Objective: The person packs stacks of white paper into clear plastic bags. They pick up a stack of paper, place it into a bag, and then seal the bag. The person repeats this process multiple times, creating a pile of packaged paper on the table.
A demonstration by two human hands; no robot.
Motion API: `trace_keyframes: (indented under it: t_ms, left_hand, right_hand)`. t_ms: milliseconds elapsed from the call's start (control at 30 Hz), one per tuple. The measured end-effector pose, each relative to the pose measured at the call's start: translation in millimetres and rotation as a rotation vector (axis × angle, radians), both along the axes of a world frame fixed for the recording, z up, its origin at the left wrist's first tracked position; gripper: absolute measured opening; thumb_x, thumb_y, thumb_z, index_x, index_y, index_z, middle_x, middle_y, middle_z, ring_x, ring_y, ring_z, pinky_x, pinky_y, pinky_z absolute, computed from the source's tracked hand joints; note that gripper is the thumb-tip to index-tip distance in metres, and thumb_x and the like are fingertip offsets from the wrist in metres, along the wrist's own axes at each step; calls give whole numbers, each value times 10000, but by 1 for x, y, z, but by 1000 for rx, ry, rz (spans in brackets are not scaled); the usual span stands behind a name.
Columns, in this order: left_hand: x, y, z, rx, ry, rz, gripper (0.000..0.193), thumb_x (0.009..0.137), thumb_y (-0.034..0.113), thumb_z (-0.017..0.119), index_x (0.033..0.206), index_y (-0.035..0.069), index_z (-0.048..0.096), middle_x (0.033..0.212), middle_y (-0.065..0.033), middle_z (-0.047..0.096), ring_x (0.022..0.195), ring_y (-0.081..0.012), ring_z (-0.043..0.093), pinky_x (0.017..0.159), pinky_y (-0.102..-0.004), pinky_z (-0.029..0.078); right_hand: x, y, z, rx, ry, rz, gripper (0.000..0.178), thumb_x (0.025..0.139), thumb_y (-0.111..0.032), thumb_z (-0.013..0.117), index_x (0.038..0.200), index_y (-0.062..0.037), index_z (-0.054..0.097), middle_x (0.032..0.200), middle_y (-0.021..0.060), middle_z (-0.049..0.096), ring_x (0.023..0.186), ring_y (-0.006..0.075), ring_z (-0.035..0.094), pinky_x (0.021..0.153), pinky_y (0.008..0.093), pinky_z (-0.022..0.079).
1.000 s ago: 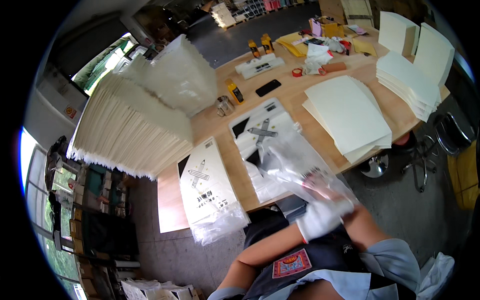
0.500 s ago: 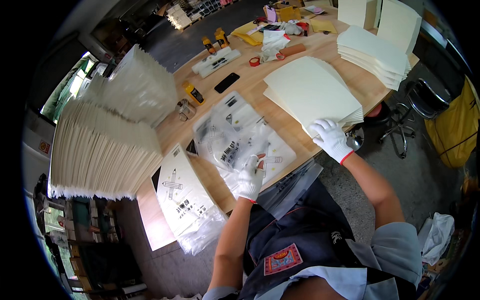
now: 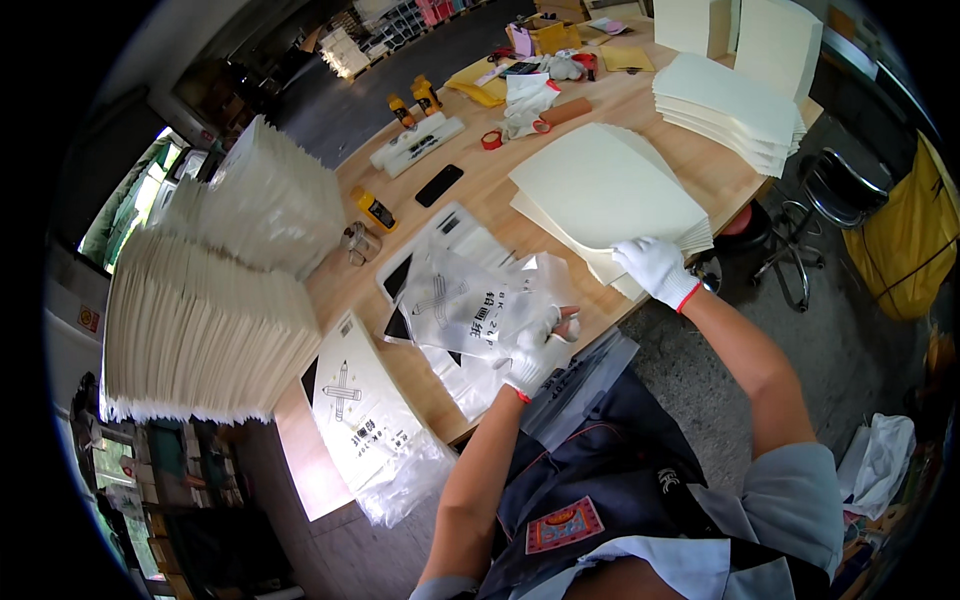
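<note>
My left hand (image 3: 540,350), in a white knit glove, pinches the open end of a clear printed plastic bag (image 3: 435,305). The bag is raised and crumpled above more flat printed bags (image 3: 470,235) on the table. My right hand (image 3: 652,270), gloved too, grips the near corner of some cream paper sheets (image 3: 600,185). Its fingers curl over the top and the sheet edges bend up slightly; how many sheets it holds is hidden. A bagged paper pack (image 3: 370,400) lies left of my left hand.
Tall paper stacks (image 3: 200,320) rise at the left table edge. A black phone (image 3: 439,186), a yellow bottle (image 3: 373,208) and a glass jar (image 3: 359,243) stand beyond the bags. More fanned paper (image 3: 730,115) lies far right, near a black chair (image 3: 850,190).
My left hand has moved right, drawing the bag's open end toward the paper stack. My right hand has closed on the stack's near corner, lifting some edges.
</note>
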State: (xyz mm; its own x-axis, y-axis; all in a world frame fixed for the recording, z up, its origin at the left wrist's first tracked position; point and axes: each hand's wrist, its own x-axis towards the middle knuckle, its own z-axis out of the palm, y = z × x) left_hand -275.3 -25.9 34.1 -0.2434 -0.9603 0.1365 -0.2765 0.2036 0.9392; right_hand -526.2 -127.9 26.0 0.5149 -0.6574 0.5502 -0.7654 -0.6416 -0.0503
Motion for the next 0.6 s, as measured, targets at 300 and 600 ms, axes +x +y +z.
trace_keyframes:
  t_ms: [300,600]
  left_hand:
    - [-6,6,1,521,527,310,343,854,85,500,1179,-25,518,1038,-90,595,900,-182,587,748,-303,490]
    - [33,25,37,-308,-649,118,541,725,146,624,1224,-23,502,1026,-251,599,805,-367,615,706,-411,507]
  right_hand:
    - [40,137,70,463,-311,343,334,825,-337,668,1074,-119,619,1146,151,585,1090,322,561,940,410,433]
    - [14,97,-7,1350,-1332,258,480,889,-282,610,1225,52,532,1231,144,571,1168,203,513,994,343,392]
